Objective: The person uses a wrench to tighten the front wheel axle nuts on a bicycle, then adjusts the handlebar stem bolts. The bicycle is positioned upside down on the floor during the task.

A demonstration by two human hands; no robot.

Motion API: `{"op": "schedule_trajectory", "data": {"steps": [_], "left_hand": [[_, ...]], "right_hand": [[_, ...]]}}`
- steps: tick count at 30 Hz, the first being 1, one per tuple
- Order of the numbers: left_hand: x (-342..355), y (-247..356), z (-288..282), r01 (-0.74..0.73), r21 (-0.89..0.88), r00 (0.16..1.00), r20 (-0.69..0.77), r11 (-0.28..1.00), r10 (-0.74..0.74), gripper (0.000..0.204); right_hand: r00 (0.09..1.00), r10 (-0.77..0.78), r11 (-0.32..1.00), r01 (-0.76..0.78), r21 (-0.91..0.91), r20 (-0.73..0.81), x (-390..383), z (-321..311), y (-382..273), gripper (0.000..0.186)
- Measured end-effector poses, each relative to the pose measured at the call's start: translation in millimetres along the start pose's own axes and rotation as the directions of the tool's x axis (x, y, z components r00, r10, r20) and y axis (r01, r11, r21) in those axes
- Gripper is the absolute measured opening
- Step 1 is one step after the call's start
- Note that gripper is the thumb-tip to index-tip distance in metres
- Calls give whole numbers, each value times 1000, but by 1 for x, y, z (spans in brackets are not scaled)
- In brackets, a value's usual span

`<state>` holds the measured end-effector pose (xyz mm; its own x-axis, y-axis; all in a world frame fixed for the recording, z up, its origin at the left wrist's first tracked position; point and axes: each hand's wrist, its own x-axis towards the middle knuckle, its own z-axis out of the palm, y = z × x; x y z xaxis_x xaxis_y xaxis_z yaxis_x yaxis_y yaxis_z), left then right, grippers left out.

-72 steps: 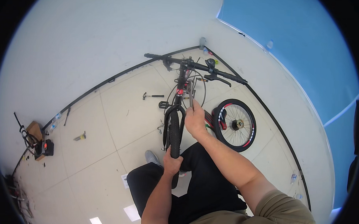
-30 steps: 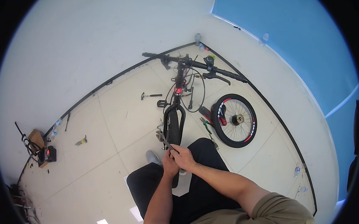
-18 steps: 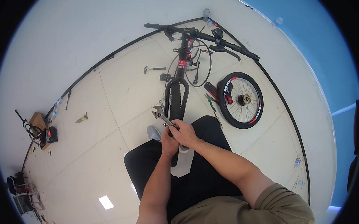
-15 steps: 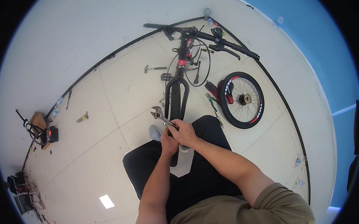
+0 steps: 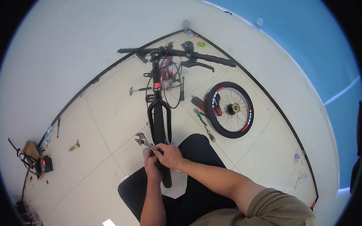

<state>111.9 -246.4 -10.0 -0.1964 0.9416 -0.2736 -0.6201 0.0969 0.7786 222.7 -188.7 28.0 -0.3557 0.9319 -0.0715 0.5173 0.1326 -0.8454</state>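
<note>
A black bicycle (image 5: pixel 156 68) stands before me, its front fork (image 5: pixel 151 112) straddling the tyred front wheel (image 5: pixel 159 124). Over the near part of that wheel, my right hand (image 5: pixel 170 157) is closed around the handle of a silver adjustable wrench (image 5: pixel 143 140), whose jaws point up and left. My left hand (image 5: pixel 152 168) sits just below the wrench, at the wheel's left side. Its fingers are curled closed, and whatever they grip is hidden behind the hands.
To the right lies a loose wheel (image 5: pixel 231 109) beside a red and black saddle (image 5: pixel 216 105), green-handled pliers (image 5: pixel 200 117) and a screwdriver (image 5: pixel 210 135). A hammer (image 5: pixel 140 89) rests left of the bicycle. Farther left are a yellow-handled tool (image 5: pixel 74 145) and a cardboard box (image 5: pixel 31 149) with parts.
The view has shifted, so the bicycle and the loose wheel appear farther left and lower. Both hands stay together at the front wheel, with the wrench still in the right.
</note>
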Motion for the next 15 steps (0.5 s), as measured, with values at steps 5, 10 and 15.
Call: {"op": "schedule_trajectory", "data": {"steps": [5,10,15], "left_hand": [[16,1,20,91,-18,970,-224,996,-93,19],[24,-4,13,45,-86,956,-285,995,-68,22],[19,-3,17,43,-80,906,-417,996,-72,23]], "right_hand": [[1000,-22,999,22,-42,1,0,-2,3,26],[995,-77,997,77,1,66,2,-7,8,28],[926,377,812,-339,476,16,19,-22,9,47]]}}
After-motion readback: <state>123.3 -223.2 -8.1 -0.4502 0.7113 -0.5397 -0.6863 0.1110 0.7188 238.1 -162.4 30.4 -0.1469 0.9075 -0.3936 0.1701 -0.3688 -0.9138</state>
